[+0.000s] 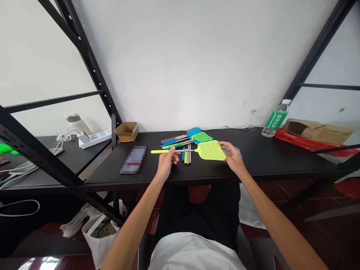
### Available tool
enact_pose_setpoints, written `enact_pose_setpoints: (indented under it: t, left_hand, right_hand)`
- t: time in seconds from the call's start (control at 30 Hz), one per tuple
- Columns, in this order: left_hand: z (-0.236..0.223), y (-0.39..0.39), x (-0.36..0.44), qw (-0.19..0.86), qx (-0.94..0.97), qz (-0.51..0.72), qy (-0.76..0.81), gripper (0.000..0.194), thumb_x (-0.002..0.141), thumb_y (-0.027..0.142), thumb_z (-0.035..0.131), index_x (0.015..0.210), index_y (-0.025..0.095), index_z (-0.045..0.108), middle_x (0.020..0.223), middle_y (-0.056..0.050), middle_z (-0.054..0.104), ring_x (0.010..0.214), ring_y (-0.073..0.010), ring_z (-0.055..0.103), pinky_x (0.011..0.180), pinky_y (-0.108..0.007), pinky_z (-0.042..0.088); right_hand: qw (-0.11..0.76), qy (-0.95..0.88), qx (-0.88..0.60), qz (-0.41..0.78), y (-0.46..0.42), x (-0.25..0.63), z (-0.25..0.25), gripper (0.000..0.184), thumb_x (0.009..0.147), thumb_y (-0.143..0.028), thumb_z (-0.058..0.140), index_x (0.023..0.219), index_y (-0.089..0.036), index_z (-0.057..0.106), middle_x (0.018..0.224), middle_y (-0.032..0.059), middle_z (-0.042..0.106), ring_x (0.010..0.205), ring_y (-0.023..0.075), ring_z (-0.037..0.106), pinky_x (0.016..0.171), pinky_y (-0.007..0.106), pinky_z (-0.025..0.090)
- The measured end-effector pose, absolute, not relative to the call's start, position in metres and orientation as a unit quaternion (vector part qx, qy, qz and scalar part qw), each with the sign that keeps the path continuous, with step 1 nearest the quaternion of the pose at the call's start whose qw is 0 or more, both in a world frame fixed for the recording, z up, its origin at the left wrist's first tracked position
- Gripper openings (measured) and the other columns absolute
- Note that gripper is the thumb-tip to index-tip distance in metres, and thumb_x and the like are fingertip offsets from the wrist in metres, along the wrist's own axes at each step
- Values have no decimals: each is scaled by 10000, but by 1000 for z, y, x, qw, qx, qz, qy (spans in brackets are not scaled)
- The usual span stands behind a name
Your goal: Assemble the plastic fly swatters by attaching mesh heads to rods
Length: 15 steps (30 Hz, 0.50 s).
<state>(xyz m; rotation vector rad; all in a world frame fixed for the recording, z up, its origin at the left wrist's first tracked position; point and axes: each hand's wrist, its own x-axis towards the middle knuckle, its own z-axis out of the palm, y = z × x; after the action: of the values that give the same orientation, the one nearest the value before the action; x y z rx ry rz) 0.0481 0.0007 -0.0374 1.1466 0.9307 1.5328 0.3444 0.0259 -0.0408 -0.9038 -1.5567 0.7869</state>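
Observation:
A yellow-green fly swatter (pixel 209 150) is held level just above the black table (pixel 261 157). My left hand (pixel 166 161) is closed around its thin handle near the yellow grip end. My right hand (pixel 233 156) pinches the right edge of its mesh head. Behind it lies a pile of several more fly swatters (pixel 187 139) in blue, green and red, their handles pointing left. Several loose handle sticks (pixel 186 154) lie under the held swatter. Something blue shows under my right hand.
A small open cardboard box (pixel 126 131) sits at the table's back left, a flat dark blurred item (pixel 134 159) near the front left. A green-labelled water bottle (pixel 275 119) and flat cardboard (pixel 317 132) lie at the right. Black rack posts (pixel 92 71) flank the table; a power strip (pixel 94 137) sits left.

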Motion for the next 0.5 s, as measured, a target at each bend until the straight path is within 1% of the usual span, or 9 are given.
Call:
enact_pose_setpoints:
  t: [0.2, 0.4, 0.5]
  left_hand:
    - [-36, 0, 48, 487, 476, 624, 383, 402, 834, 499, 647, 769, 112, 734, 565, -27, 580, 502, -89, 466, 500, -232, 364]
    - [-36, 0, 49, 491, 474, 620, 387, 408, 835, 497, 649, 767, 106, 738, 562, -33, 582, 506, -93, 471, 493, -230, 364]
    - [-35, 0, 49, 489, 474, 622, 387, 402, 830, 495, 653, 749, 110, 732, 563, -31, 584, 504, -92, 471, 493, -231, 366]
  right_hand:
    - [560, -651, -382, 341, 24, 343, -38, 423, 842, -397, 643, 1234, -256, 569, 1053, 66, 647, 589, 118, 529, 442, 225, 360]
    - [562, -651, -382, 339, 26, 343, -40, 446, 812, -369, 660, 1230, -240, 576, 1112, 88, 637, 627, 124, 556, 445, 214, 355]
    - [561, -651, -389, 331, 28, 345, -42, 431, 805, -365, 653, 1211, -234, 591, 1138, 93, 632, 628, 125, 579, 457, 222, 377]
